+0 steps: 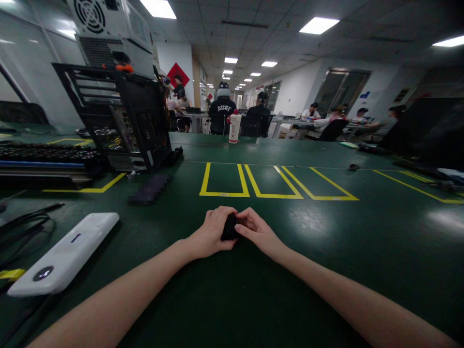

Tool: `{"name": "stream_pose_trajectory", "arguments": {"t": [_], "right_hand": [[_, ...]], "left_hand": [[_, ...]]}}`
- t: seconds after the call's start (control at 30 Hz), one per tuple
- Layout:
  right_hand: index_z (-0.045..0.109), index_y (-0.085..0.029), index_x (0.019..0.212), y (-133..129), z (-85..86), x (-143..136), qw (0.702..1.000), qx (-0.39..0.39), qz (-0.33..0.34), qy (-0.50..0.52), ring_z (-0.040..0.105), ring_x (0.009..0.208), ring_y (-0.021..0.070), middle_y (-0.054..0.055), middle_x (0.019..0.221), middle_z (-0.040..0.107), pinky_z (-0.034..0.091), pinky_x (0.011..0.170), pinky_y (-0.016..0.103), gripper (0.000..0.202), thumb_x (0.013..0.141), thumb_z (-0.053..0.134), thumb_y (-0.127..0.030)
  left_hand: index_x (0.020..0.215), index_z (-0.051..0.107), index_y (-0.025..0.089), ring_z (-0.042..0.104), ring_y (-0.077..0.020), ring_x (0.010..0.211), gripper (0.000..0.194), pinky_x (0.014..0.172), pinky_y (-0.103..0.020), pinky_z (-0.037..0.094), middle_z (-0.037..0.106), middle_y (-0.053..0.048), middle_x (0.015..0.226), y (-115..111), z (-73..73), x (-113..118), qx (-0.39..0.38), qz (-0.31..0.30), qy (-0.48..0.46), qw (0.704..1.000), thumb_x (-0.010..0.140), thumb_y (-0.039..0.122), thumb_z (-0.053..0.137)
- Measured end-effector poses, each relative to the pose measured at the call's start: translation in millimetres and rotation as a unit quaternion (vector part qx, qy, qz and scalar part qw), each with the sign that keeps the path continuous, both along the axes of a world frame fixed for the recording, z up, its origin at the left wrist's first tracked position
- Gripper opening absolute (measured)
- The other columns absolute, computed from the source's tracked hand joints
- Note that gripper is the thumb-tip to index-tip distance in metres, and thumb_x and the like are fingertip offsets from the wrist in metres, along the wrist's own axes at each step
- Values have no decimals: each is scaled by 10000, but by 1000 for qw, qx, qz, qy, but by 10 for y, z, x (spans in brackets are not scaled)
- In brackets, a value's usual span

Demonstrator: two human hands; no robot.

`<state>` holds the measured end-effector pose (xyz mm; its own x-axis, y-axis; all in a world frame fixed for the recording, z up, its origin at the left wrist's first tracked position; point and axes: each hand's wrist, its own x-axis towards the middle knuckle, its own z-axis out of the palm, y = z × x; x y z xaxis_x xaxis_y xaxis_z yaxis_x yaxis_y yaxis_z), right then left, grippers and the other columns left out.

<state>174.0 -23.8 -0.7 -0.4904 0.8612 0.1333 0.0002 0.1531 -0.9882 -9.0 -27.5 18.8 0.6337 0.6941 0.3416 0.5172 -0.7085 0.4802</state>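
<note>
Between my two hands, low over the green tabletop [232, 295], is a small black block-like object [228, 228] whose kind I cannot make out. My left hand [212, 233] wraps round it from the left, thumb below and fingers over the top. From the other side my right hand [259, 232] pinches its right edge with thumb and forefinger. Much of the object is hidden by the fingers. Beyond the hands, yellow tape outlines [224, 195] mark the table.
A white power bank [68, 256] and black cables [27, 227] lie at the left. Behind them stands an open black computer case [141, 121]. A pixelated dark item [149, 189] lies near it. A white cup [234, 128] stands at the far edge. Several people sit at tables beyond.
</note>
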Motion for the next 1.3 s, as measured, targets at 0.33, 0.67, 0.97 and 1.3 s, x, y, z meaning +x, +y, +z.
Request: {"name": "stream_pose_trajectory", "arguments": {"t": [0.33,0.67,0.97,1.3], "right_hand": [[461,-217,965,-1,3,35,1000,-8,29,1,533,1014,184,18,1033,520,428,902,391,307,722,648,-239],[470,-213,1003,-9,42,4,1000,-19,-13,-18,533,1000,184,29,1033,524,441,884,384,252,780,582,-247],[459,-217,951,-15,12,28,1000,0,19,7,531,1020,180,17,1028,518,432,897,380,266,744,626,-210],[457,-217,1040,-12,2,22,1000,1,8,-29,528,1027,183,40,1066,516,437,901,386,277,788,571,-233]], "left_hand": [[1174,307,230,463,-247,1032,546,899,-422,330,461,-75,1118,-12,15,-3,-9,-3,-3,1000,717,185,602],[1177,314,222,452,-246,1050,526,913,-429,332,451,-80,1124,-9,21,4,-16,-3,-1,1000,735,202,598],[1186,308,210,447,-243,1049,551,919,-422,325,446,-81,1127,-5,1,-8,-17,0,1,1000,722,193,604],[1181,311,209,446,-235,1049,537,924,-414,324,445,-80,1121,-4,12,8,-22,0,2,1000,729,190,600]]}}
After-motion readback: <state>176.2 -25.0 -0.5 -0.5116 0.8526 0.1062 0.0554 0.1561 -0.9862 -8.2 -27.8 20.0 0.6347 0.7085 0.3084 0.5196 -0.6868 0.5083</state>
